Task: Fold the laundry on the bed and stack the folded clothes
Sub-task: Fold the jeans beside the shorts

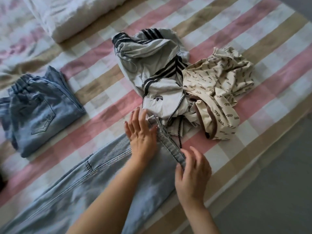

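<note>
Checked bed sheet (101, 85) carries light jeans (101, 183), spread from centre toward 7 o'clock. The left hand (141, 132) presses flat on them by the waistband (170, 146). The right hand (194, 173) touches the waistband's end; whether it pinches I cannot tell. This looks like smoothing, and a lengthwise fold should come next. Folded jeans (42, 112) lie at 9 o'clock and an unfolded heap (152, 73) at 1 o'clock.
</note>
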